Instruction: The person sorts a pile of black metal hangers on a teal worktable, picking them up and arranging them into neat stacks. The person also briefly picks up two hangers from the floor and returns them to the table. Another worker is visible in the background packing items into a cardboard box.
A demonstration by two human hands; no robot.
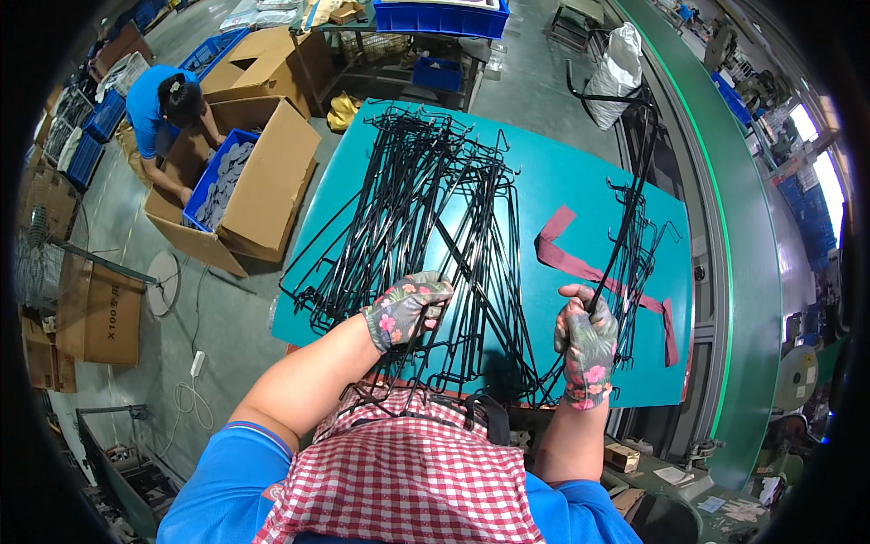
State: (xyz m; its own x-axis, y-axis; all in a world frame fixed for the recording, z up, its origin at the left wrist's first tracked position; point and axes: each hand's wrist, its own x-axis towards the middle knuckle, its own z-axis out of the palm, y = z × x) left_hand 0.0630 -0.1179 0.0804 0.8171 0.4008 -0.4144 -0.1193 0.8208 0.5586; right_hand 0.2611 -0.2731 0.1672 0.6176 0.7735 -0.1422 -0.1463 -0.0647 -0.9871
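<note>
My left hand [411, 309], in a floral fingerless glove, grips black wire rods over the near part of a large pile of bent black wire rods [401, 183] on a teal tabletop [550, 170]. In a matching glove, my right hand [586, 340] is closed around a long black rod [622, 231] that slants up toward the far right. Beside that hand lies a smaller bundle of hooked black wire rods [632, 251] on a dark pink cloth strip [584, 265]. My fingers hide how many rods each hand holds.
Left of the table, a person in blue [160, 109] reaches into a cardboard box [268, 183] with a blue crate [221, 180] of grey pieces. A green conveyor belt [741, 272] runs along the right. Behind stand a rack with a blue bin [442, 24] and a white sack [615, 75].
</note>
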